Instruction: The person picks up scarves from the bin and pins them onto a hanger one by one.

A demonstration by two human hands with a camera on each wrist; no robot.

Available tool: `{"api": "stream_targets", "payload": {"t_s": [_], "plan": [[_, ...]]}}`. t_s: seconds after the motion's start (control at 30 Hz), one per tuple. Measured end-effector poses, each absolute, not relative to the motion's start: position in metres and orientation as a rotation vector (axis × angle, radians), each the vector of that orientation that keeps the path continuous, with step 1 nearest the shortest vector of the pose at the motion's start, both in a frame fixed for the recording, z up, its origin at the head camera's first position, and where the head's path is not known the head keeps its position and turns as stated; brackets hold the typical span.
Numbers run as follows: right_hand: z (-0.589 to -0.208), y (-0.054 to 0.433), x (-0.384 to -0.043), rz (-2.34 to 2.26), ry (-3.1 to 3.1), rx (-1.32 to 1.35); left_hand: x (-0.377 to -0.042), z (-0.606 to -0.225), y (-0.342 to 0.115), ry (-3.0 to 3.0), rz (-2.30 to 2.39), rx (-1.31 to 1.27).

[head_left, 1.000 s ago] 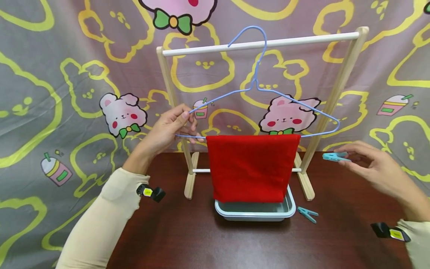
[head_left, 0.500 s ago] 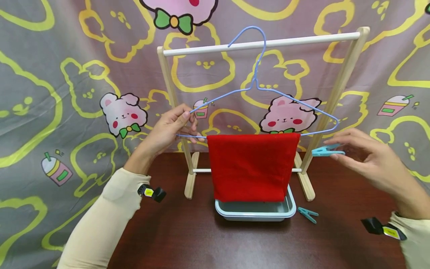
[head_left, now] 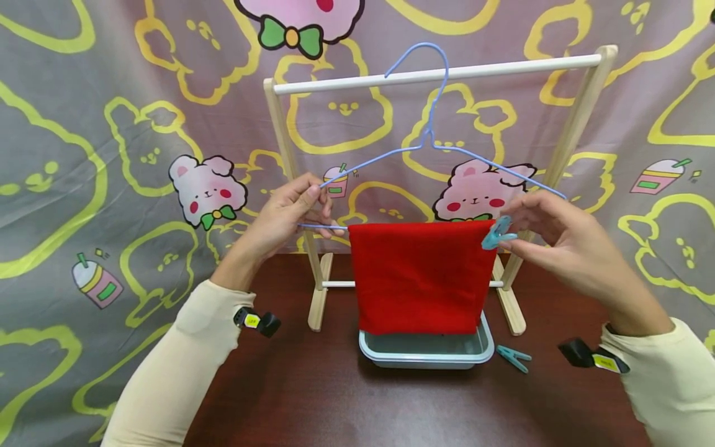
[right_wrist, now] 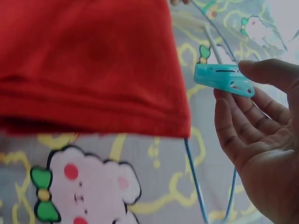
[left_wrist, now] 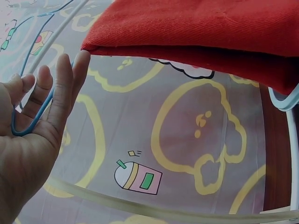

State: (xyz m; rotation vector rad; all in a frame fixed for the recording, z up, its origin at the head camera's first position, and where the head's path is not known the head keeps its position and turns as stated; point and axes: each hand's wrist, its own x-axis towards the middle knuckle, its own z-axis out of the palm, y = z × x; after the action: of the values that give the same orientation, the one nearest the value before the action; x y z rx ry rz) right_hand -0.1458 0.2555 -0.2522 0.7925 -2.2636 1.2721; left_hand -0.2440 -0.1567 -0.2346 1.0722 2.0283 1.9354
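Note:
The left hand [head_left: 296, 208] holds the left end of a blue wire hanger [head_left: 380, 156], its thumb on the sloping wire. A folded red cloth [head_left: 421, 279] drapes over the hanger's bottom bar. Between thumb and fingers, the right hand [head_left: 558, 239] pinches a light-blue clothespin [head_left: 496, 234] at the cloth's upper right corner. From the right wrist, that clothespin [right_wrist: 222, 77] appears beside the cloth edge; whether it touches is unclear. The right hand hides the hanger's right end in the head view. The hook crosses the rack's rod; I cannot tell if it rests there.
A wooden rack [head_left: 575, 118] with a white rod [head_left: 503, 69] stands behind the hanger. Below the cloth sits a pale blue basin [head_left: 427, 358] on the dark table [head_left: 391, 410]. Another clothespin [head_left: 514, 358] lies right of the basin. A patterned curtain [head_left: 139, 261] hangs behind.
My right hand has moved left with the clothespin, from beyond the hanger's right end to the cloth's upper right corner, turning the clothespin. The left hand keeps its hold on the hanger.

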Motion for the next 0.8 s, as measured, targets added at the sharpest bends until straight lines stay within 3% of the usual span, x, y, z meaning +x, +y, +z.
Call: {"api": "stream_targets", "payload": {"t_s": [0.23,0.8], "plan": [[-0.244,0.228,-0.155,1.464,-2.120,0.928,-0.243,-0.234,-0.153,2.000,1.949,1.088],[-0.238,0.179,-0.172,1.485,-2.250,0.911,-0.244,-0.234,-0.149,2.003,1.957,1.111]]}}
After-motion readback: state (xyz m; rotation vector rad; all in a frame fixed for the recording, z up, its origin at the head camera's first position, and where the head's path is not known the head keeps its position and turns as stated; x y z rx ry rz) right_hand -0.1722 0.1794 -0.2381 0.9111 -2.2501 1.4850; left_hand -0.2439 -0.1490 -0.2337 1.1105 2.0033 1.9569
